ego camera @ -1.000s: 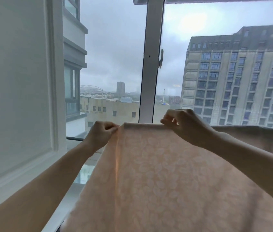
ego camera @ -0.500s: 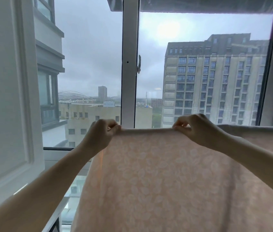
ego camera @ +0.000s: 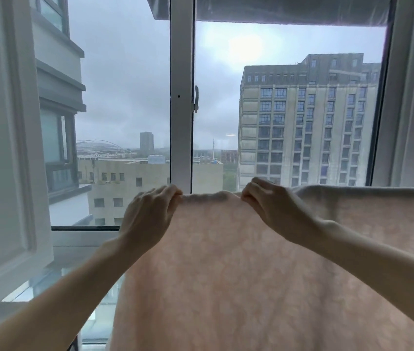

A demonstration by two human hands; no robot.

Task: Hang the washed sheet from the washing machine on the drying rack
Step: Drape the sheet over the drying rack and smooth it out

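Observation:
A pale pink sheet (ego camera: 226,274) with a faint leaf pattern hangs in front of me, and its top fold runs level across the lower half of the view. My left hand (ego camera: 150,214) pinches the top fold at the sheet's left corner. My right hand (ego camera: 274,206) pinches the same fold a short way to the right. The sheet continues to the right edge of the view. The rack bar under the fold is hidden by the cloth.
A large window lies straight ahead, with a white upright frame post (ego camera: 181,97) and a latch handle (ego camera: 196,98). A white panelled wall (ego camera: 0,148) stands close on the left. A pale curtain (ego camera: 413,97) hangs at the right. Buildings show outside.
My two hands have come closer together along the top fold. The view has swung left and upward, so the sheet and hands sit further right and lower.

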